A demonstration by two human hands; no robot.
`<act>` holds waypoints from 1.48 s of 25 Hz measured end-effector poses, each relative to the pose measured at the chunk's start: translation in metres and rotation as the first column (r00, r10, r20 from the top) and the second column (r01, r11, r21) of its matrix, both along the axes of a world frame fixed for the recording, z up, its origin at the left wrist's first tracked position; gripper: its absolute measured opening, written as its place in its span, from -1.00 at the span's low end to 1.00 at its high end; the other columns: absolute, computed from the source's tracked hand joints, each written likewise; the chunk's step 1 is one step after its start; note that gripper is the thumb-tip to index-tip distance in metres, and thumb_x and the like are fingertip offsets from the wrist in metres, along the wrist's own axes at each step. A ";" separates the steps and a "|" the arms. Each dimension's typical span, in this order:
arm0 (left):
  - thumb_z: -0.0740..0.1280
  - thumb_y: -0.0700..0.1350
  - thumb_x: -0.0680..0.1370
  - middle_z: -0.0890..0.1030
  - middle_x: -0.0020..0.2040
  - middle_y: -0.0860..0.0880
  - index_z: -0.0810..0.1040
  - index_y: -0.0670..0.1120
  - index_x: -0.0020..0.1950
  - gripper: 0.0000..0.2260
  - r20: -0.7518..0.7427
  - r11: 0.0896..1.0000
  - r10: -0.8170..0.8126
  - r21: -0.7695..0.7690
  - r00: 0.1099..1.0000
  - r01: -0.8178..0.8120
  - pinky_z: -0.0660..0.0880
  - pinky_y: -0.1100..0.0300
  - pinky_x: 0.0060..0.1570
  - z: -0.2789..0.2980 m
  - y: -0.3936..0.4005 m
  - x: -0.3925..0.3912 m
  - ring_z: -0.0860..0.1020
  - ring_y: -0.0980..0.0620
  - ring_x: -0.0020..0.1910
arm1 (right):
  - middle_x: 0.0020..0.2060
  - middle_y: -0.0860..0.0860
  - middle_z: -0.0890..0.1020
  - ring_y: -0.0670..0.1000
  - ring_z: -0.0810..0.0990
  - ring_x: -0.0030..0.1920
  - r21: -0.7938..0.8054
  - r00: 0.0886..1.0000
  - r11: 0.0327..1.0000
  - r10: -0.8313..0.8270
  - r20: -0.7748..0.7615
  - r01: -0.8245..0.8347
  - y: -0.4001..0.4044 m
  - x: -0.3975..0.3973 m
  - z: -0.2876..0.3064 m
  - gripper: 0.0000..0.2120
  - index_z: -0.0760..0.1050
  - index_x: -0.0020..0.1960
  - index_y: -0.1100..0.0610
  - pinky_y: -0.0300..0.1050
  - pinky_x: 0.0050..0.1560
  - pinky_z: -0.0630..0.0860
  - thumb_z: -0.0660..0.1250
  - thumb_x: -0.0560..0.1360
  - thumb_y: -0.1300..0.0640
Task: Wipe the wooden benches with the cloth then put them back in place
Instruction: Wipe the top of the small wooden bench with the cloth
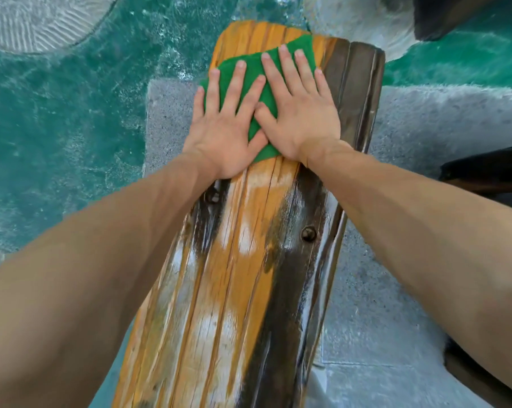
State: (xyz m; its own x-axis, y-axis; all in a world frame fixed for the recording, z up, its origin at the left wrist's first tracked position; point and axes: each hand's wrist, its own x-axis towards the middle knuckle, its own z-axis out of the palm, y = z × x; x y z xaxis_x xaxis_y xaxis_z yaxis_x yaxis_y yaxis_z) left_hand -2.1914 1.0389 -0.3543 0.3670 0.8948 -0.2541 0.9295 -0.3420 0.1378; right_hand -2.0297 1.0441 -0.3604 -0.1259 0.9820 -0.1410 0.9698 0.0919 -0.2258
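Observation:
A long wooden bench (pixel 234 275), orange and dark brown with a wet shine, runs from the bottom of the view up to the far centre. Near its far end lies a green cloth (pixel 293 51). My left hand (pixel 225 122) and my right hand (pixel 299 110) both press flat on the cloth, side by side, fingers spread and pointing away from me. My right thumb overlaps the base of my left hand. Most of the cloth is hidden under the palms.
The bench rests across a grey concrete ledge (pixel 425 119). Turquoise water (pixel 57 113) lies left and beyond, with a pale ribbed round stone (pixel 37 19) at top left. Dark objects sit at the top right (pixel 443 16) and the right edge (pixel 490 169).

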 end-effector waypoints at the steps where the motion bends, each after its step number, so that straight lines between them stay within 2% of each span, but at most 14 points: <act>1: -0.09 0.29 0.59 -0.22 0.66 -0.07 -0.18 0.08 0.64 -0.32 -0.008 1.000 0.003 -0.014 1.000 -0.003 -0.14 -0.30 0.55 0.001 0.000 0.002 -0.22 -0.30 0.61 | 0.65 -0.01 -0.09 0.04 -0.14 0.63 -0.004 1.000 1.000 -0.020 0.004 0.020 -0.002 0.000 0.000 -0.33 -0.15 0.64 -0.08 0.12 0.60 -0.14 -0.15 0.58 -0.25; 5: -0.14 0.25 0.57 -0.21 0.66 -0.09 -0.18 0.09 0.64 -0.34 -0.044 1.000 0.006 -0.002 0.999 -0.006 -0.19 -0.32 0.53 0.005 -0.028 0.005 -0.22 -0.30 0.61 | 0.65 -0.02 -0.09 0.04 -0.14 0.63 -0.007 0.997 0.997 -0.072 -0.004 0.072 -0.038 -0.005 0.006 -0.34 -0.16 0.65 -0.04 0.12 0.61 -0.13 -0.15 0.60 -0.20; 9: -0.16 0.21 0.58 -0.23 0.65 -0.14 -0.23 0.07 0.63 -0.35 -0.069 1.000 -0.007 0.013 0.998 0.008 -0.16 -0.37 0.51 0.005 -0.105 0.004 -0.22 -0.33 0.60 | 0.65 0.01 -0.09 0.08 -0.15 0.63 -0.050 0.998 0.996 -0.068 0.007 0.068 -0.111 -0.007 0.014 -0.33 -0.16 0.65 0.01 0.14 0.60 -0.11 -0.09 0.62 -0.17; 11: -0.12 0.19 0.58 -0.24 0.65 -0.15 -0.26 0.07 0.62 -0.35 -0.053 1.000 -0.026 0.003 0.998 0.026 -0.15 -0.39 0.50 0.005 -0.153 0.000 -0.22 -0.35 0.59 | 0.64 0.03 -0.10 0.09 -0.16 0.63 -0.073 0.996 0.993 -0.088 0.013 0.089 -0.160 -0.014 0.018 -0.33 -0.16 0.65 0.04 0.15 0.60 -0.11 -0.08 0.63 -0.17; 14: -0.01 0.15 0.58 -0.13 0.66 -0.18 -0.18 0.05 0.63 -0.33 -0.016 0.997 -0.081 0.018 0.997 0.082 -0.04 -0.42 0.48 0.005 -0.229 -0.014 -0.12 -0.38 0.60 | 0.64 0.05 -0.10 0.10 -0.18 0.63 -0.105 0.989 0.984 -0.145 -0.002 0.144 -0.241 -0.031 0.019 -0.34 -0.14 0.65 0.08 0.18 0.60 -0.07 -0.05 0.63 -0.12; 18: 0.09 0.14 0.54 -0.06 0.66 -0.19 -0.11 0.05 0.65 -0.28 -0.008 0.992 -0.128 -0.010 0.992 0.128 0.01 -0.43 0.47 0.007 -0.327 -0.042 -0.06 -0.38 0.60 | 0.63 0.12 0.01 0.14 -0.13 0.63 -0.131 0.983 0.975 -0.184 -0.001 0.182 -0.343 -0.059 0.020 -0.34 -0.05 0.64 0.13 0.19 0.56 0.02 0.03 0.62 -0.07; 21: 0.11 0.17 0.54 -0.03 0.66 -0.19 -0.04 0.05 0.65 -0.29 -0.031 0.985 -0.158 -0.082 0.987 0.155 0.08 -0.45 0.43 0.009 -0.366 -0.056 -0.04 -0.40 0.59 | 0.61 0.16 0.13 0.17 -0.02 0.61 -0.152 0.988 0.976 -0.155 0.006 0.154 -0.382 -0.069 0.021 -0.32 0.00 0.62 0.16 0.19 0.51 0.10 0.08 0.59 -0.06; 24: 0.10 0.25 0.55 -0.04 0.66 -0.19 -0.01 0.07 0.65 -0.29 -0.043 0.968 -0.235 -0.099 0.971 0.230 0.07 -0.49 0.42 0.005 -0.351 -0.055 -0.05 -0.41 0.59 | 0.61 0.14 0.13 0.16 0.00 0.61 -0.169 0.985 0.971 -0.172 -0.004 0.169 -0.376 -0.064 0.017 -0.33 0.02 0.62 0.15 0.19 0.51 0.10 0.07 0.59 -0.07; 26: 0.08 0.28 0.57 -0.04 0.66 -0.18 -0.02 0.08 0.65 -0.30 -0.023 0.965 -0.255 -0.069 0.967 0.253 0.01 -0.49 0.44 0.006 -0.317 -0.044 -0.06 -0.41 0.59 | 0.62 0.12 0.06 0.16 -0.06 0.63 -0.164 0.974 0.963 -0.223 -0.047 0.213 -0.350 -0.053 0.016 -0.36 -0.03 0.63 0.12 0.18 0.55 0.06 0.02 0.62 -0.08; 30: -0.02 0.30 0.60 -0.03 0.66 -0.19 -0.04 0.08 0.65 -0.34 -0.033 0.971 -0.238 -0.003 0.971 0.238 -0.05 -0.48 0.45 0.003 -0.223 -0.008 -0.05 -0.42 0.58 | 0.64 0.05 -0.11 0.12 -0.22 0.63 -0.152 0.957 0.957 -0.265 -0.117 0.247 -0.256 -0.020 0.007 -0.37 -0.18 0.63 0.05 0.12 0.61 -0.14 -0.04 0.65 -0.10; 33: -0.08 0.30 0.61 -0.02 0.66 -0.19 -0.02 0.09 0.65 -0.36 -0.071 0.966 -0.254 0.034 0.965 0.256 -0.03 -0.48 0.44 -0.002 -0.147 0.016 -0.04 -0.43 0.58 | 0.64 0.04 -0.08 0.13 -0.18 0.63 -0.117 0.940 0.946 -0.315 -0.130 0.301 -0.185 0.005 0.003 -0.36 -0.11 0.64 0.05 0.09 0.61 -0.18 -0.03 0.64 -0.10; 37: -0.16 0.34 0.58 -0.12 0.66 -0.15 -0.13 0.13 0.63 -0.35 -0.091 0.960 -0.262 0.073 0.961 0.268 -0.09 -0.49 0.44 -0.005 -0.061 0.044 -0.13 -0.42 0.58 | 0.65 0.02 -0.10 0.12 -0.18 0.63 -0.068 0.948 0.948 -0.314 -0.060 0.310 -0.104 0.034 0.002 -0.37 -0.14 0.65 0.04 0.13 0.60 -0.19 -0.11 0.64 -0.12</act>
